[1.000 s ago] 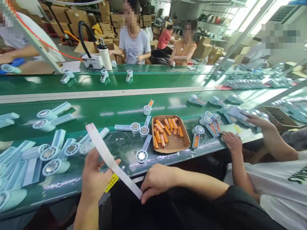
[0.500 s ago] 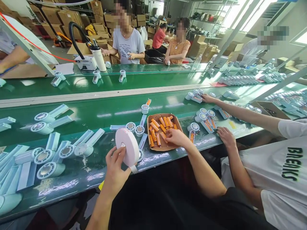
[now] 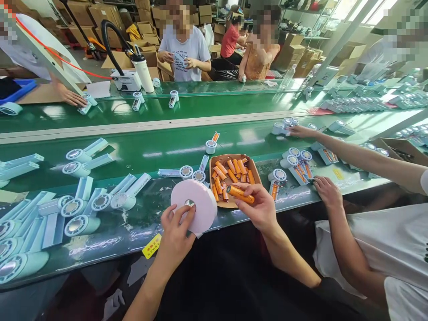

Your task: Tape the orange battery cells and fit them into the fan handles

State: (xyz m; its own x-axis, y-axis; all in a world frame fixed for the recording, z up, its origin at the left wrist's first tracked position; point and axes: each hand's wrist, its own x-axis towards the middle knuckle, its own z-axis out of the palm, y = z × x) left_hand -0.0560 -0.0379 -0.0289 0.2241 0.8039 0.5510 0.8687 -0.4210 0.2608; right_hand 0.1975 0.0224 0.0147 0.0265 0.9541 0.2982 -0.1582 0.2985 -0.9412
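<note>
My left hand (image 3: 175,234) grips a pale pink roll of tape (image 3: 195,205), held upright on its edge above the near edge of the green bench (image 3: 147,151). My right hand (image 3: 259,207) holds one orange battery cell (image 3: 240,193) just in front of a brown cardboard tray (image 3: 256,171) that contains several more orange cells. Pale blue handheld fan housings (image 3: 122,200) lie on the bench left of the tape roll.
A co-worker in a white shirt sits to my right, one hand (image 3: 326,191) on the bench edge, the other hand (image 3: 301,131) reaching to fan parts farther back. More fan housings (image 3: 80,162) lie at left. Other people work across the second belt (image 3: 200,104).
My right hand came out of the tray holding one orange cell. The tape roll in my left hand turned to face me more and shifted slightly right. The co-worker's far arm stayed reaching out.
</note>
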